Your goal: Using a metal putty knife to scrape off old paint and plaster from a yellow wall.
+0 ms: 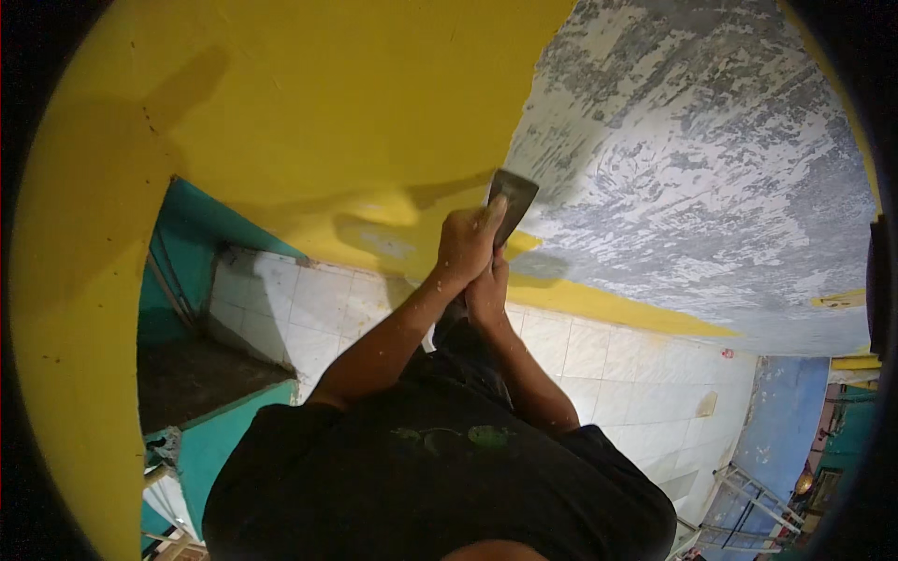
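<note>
My left hand (pixel 466 242) grips a wide, dark scraper blade (pixel 515 203), its thumb laid along the flat face. Just below it, my right hand (pixel 488 289) is closed around the lower part of the same tool, where the handle is mostly hidden by my fingers. The blade's far end is at the border between yellow paint (pixel 365 105) and a stripped patch (pixel 687 161) of mottled grey and white on the wall. Whether the edge touches the surface I cannot tell. Pale specks dot both forearms.
White tiles (pixel 596 350) line the area below the painted wall. At left is a teal recess (pixel 186 224) with a dark ledge (pixel 210 379). A metal ladder-like frame (pixel 758 498) stands at lower right, by a blue wall section (pixel 786 414).
</note>
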The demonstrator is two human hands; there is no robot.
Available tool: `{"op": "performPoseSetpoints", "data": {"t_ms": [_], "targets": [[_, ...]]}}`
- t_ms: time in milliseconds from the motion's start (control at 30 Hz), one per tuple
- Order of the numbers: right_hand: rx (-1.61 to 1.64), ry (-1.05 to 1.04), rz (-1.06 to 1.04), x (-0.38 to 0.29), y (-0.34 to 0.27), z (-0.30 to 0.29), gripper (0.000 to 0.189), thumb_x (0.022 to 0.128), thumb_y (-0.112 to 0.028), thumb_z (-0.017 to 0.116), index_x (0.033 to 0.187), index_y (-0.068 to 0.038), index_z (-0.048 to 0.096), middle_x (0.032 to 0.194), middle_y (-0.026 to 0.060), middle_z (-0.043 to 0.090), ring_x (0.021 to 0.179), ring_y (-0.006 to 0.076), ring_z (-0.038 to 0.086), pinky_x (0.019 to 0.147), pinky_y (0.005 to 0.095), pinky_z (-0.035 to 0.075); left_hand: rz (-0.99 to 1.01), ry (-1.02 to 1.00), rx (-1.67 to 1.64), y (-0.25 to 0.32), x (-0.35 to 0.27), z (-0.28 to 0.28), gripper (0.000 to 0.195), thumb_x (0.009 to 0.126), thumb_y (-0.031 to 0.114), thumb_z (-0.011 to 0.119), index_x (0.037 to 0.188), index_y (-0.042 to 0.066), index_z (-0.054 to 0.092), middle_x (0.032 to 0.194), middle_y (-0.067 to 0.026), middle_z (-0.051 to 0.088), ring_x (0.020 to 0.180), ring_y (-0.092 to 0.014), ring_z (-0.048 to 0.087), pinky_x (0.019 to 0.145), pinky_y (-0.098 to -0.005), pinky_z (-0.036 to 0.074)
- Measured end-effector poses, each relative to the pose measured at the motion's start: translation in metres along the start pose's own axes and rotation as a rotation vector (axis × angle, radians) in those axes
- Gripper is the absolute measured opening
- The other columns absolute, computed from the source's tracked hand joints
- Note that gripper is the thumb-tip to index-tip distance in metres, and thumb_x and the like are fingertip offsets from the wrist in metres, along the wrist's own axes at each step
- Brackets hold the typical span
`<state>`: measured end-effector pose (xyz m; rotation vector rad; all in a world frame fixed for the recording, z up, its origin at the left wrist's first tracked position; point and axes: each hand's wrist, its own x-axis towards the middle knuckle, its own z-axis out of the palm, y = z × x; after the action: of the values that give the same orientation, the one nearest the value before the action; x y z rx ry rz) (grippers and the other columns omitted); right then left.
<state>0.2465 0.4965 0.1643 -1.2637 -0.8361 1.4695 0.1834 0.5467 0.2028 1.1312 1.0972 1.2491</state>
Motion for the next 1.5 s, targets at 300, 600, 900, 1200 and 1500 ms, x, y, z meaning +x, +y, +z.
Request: {"op": "performPoseSetpoints", "data": {"t_ms": [300, 600, 900, 1200, 1500], "targets": [[0.004, 0.139, -0.152, -0.012, -0.020, 0.023, 0.032, 0.095, -0.028, 0.036, 0.090, 0.001, 0.049, 0.069, 0.0030, 0.050, 0.057, 0.0089, 0.044, 0.049, 0.0242, 0.035, -0.126, 0.003, -0.140, 0.017, 0.002, -0.002, 0.051, 0.086, 0.039, 0.051, 0.051, 0.003, 0.045, 0.043, -0.0029, 0.042, 0.039, -0.013, 0.043, 0.039, -0.0284, 0.034], [-0.031, 0.106, -0.033, -0.030, -0.031, 0.018, 0.037, 0.094, -0.033, 0.037, 0.078, -0.002, 0.049, 0.059, 0.0007, 0.047, 0.047, 0.0079, 0.041, 0.041, 0.0237, 0.031, -0.184, -0.058, -0.230, 0.027, -0.009, 0.003, 0.047, 0.086, 0.040, 0.051, 0.056, 0.006, 0.042, 0.046, -0.0009, 0.037, 0.040, -0.012, 0.041, 0.039, -0.0282, 0.033], [0.113, 0.114, 0.005, -0.028, -0.020, 0.018, 0.041, 0.094, -0.036, 0.037, 0.069, -0.004, 0.045, 0.054, 0.0028, 0.045, 0.040, 0.0104, 0.040, 0.036, 0.0263, 0.029, -0.158, -0.046, -0.218, 0.032, -0.010, 0.004, 0.050, 0.086, 0.039, 0.051, 0.051, 0.005, 0.042, 0.043, -0.0017, 0.040, 0.039, -0.013, 0.043, 0.039, -0.0279, 0.033], [0.061, 0.026, 0.144, -0.048, -0.043, 0.014, 0.035, 0.093, -0.030, 0.039, 0.069, -0.005, 0.044, 0.051, 0.0011, 0.039, 0.038, 0.0095, 0.035, 0.035, 0.0262, 0.027, -0.323, 0.044, -0.432, 0.047, -0.022, 0.007, 0.037, 0.086, 0.034, 0.054, 0.061, 0.008, 0.044, 0.048, 0.0001, 0.035, 0.038, -0.013, 0.039, 0.037, -0.0275, 0.032], [0.145, -0.067, 0.093, -0.032, -0.028, 0.009, 0.039, 0.094, -0.035, 0.037, 0.067, -0.007, 0.044, 0.049, -0.0002, 0.039, 0.036, 0.0090, 0.034, 0.034, 0.0251, 0.025, -0.228, 0.009, -0.329, 0.038, -0.015, 0.004, 0.037, 0.087, 0.031, 0.052, 0.061, 0.006, 0.044, 0.048, -0.0003, 0.038, 0.038, -0.012, 0.040, 0.037, -0.0268, 0.032]]}}
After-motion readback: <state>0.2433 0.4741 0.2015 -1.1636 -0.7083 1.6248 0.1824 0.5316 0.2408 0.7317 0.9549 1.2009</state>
